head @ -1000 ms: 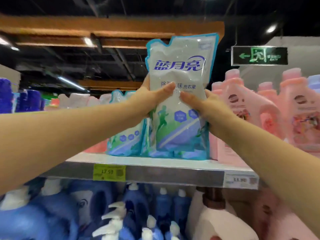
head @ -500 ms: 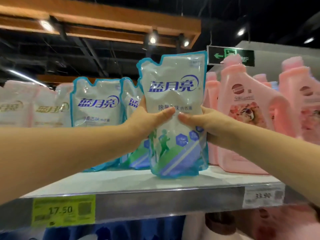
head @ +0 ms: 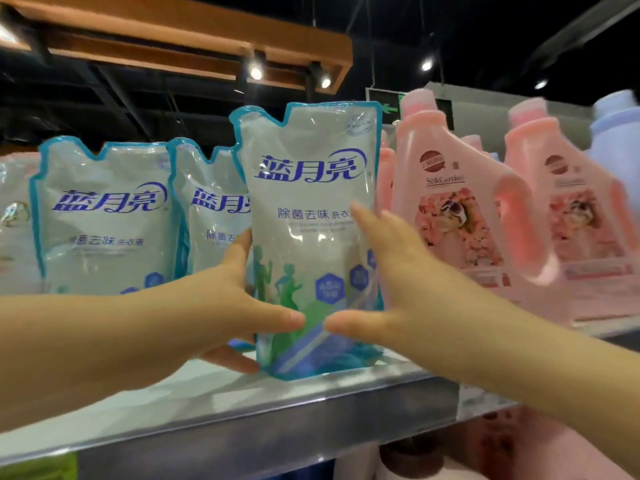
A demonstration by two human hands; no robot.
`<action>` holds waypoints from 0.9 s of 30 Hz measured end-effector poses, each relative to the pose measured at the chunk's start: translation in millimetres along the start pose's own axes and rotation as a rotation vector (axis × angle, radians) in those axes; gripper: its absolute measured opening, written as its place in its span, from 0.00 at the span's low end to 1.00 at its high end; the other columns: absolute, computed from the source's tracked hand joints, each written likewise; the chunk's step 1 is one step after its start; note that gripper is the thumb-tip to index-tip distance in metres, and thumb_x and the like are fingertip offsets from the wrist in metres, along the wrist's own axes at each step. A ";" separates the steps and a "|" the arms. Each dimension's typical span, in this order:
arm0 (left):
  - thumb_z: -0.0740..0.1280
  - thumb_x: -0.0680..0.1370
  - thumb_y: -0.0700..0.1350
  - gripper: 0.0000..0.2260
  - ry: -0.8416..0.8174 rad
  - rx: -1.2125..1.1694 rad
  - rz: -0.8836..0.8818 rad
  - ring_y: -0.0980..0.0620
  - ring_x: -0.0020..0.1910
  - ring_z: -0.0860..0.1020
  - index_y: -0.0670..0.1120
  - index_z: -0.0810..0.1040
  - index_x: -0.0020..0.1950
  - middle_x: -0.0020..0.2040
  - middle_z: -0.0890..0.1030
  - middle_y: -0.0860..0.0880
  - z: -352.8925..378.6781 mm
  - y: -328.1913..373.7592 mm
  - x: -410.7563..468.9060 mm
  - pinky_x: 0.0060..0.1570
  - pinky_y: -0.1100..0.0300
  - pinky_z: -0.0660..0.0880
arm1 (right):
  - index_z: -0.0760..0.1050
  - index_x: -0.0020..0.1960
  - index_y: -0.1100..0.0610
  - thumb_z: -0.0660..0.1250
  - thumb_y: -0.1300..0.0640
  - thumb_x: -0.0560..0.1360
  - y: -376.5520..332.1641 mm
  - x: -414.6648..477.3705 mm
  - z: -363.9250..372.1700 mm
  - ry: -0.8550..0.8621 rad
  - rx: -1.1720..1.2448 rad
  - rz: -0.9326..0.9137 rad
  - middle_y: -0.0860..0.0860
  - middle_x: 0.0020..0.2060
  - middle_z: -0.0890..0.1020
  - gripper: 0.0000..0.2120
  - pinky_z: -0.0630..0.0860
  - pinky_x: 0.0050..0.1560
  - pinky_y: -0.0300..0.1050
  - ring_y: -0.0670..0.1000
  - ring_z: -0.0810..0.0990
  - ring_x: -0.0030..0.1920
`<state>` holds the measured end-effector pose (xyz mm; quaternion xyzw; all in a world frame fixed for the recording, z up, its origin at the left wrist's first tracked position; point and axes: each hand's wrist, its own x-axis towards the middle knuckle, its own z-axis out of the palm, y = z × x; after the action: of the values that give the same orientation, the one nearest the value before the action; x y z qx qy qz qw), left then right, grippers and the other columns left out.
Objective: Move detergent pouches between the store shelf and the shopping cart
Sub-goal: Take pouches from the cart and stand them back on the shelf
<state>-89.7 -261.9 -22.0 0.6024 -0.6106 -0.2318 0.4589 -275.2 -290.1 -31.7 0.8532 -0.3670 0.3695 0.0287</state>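
We have the detergent pouch point(head: 308, 209) standing upright at the front edge of the shelf point(head: 242, 427), just beside matching pouches point(head: 104, 220) and pink bottles point(head: 450, 209). Our left hand point(head: 214, 313) pinches its lower left side, thumb in front. Our right hand point(head: 391, 282) lies spread, fingers straight, against its right side. To seat it well, we should slide it back level with its neighbours and release only once it stands unaided. The cart is out of view, and the left fingers behind the pouch are hidden.
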 end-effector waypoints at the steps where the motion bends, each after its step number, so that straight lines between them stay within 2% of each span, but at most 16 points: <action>1: 0.75 0.67 0.38 0.47 0.011 -0.002 -0.001 0.52 0.42 0.82 0.74 0.50 0.67 0.48 0.81 0.54 2.0 -0.5 3.2 0.33 0.53 0.81 | 0.32 0.72 0.36 0.69 0.39 0.69 1.0 1.2 7.0 -0.038 -0.014 0.000 0.37 0.73 0.35 0.50 0.56 0.70 0.40 0.46 0.56 0.74; 3: 0.75 0.67 0.37 0.46 0.029 -0.020 -0.001 0.53 0.44 0.81 0.75 0.51 0.64 0.50 0.81 0.55 7.3 -0.8 7.7 0.32 0.54 0.81 | 0.32 0.73 0.37 0.67 0.39 0.71 3.8 4.4 16.1 -0.050 -0.026 0.006 0.40 0.72 0.31 0.48 0.57 0.71 0.41 0.48 0.55 0.75; 6: 0.74 0.68 0.37 0.49 0.034 -0.044 -0.005 0.54 0.46 0.80 0.73 0.47 0.68 0.52 0.78 0.57 13.8 -2.2 13.8 0.32 0.54 0.81 | 0.31 0.73 0.39 0.66 0.41 0.73 9.8 6.3 18.4 -0.035 -0.032 0.029 0.44 0.72 0.29 0.47 0.58 0.71 0.43 0.51 0.57 0.75; 13: 0.74 0.69 0.35 0.50 0.070 -0.054 -0.038 0.45 0.56 0.77 0.69 0.45 0.72 0.63 0.73 0.50 35.2 5.6 29.5 0.44 0.43 0.80 | 0.31 0.75 0.43 0.66 0.46 0.75 25.9 21.3 11.8 -0.145 -0.050 0.105 0.54 0.74 0.31 0.47 0.59 0.70 0.43 0.56 0.60 0.74; 15: 0.73 0.69 0.35 0.50 0.070 -0.055 -0.038 0.44 0.56 0.76 0.69 0.45 0.72 0.63 0.72 0.50 40.1 7.1 33.4 0.44 0.42 0.80 | 0.31 0.75 0.44 0.66 0.47 0.75 33.0 23.5 10.8 -0.155 -0.035 0.114 0.54 0.74 0.31 0.47 0.58 0.70 0.42 0.56 0.57 0.75; 18: 0.73 0.68 0.35 0.50 0.065 -0.042 -0.055 0.43 0.57 0.76 0.69 0.45 0.72 0.64 0.72 0.49 43.3 8.1 38.3 0.46 0.41 0.79 | 0.31 0.75 0.44 0.66 0.46 0.75 38.8 23.2 10.2 -0.150 -0.040 0.113 0.53 0.75 0.32 0.47 0.59 0.70 0.43 0.56 0.59 0.74; 21: 0.73 0.69 0.35 0.50 0.056 -0.032 -0.054 0.44 0.56 0.77 0.69 0.43 0.72 0.63 0.72 0.50 43.0 7.6 40.3 0.45 0.43 0.80 | 0.32 0.75 0.44 0.67 0.46 0.75 40.0 22.6 11.0 -0.137 -0.042 0.099 0.53 0.75 0.33 0.46 0.60 0.70 0.44 0.56 0.59 0.74; 27: 0.71 0.71 0.34 0.47 0.030 -0.025 -0.023 0.50 0.53 0.79 0.69 0.46 0.71 0.56 0.76 0.54 40.8 5.1 38.6 0.43 0.49 0.81 | 0.35 0.76 0.45 0.68 0.47 0.73 41.9 22.1 14.0 -0.081 -0.005 0.060 0.52 0.76 0.37 0.47 0.64 0.68 0.45 0.56 0.63 0.72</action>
<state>-120.9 -308.7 -26.1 0.6070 -0.5938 -0.2355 0.4726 -283.7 -338.4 -36.7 0.8560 -0.3943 0.3343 0.0046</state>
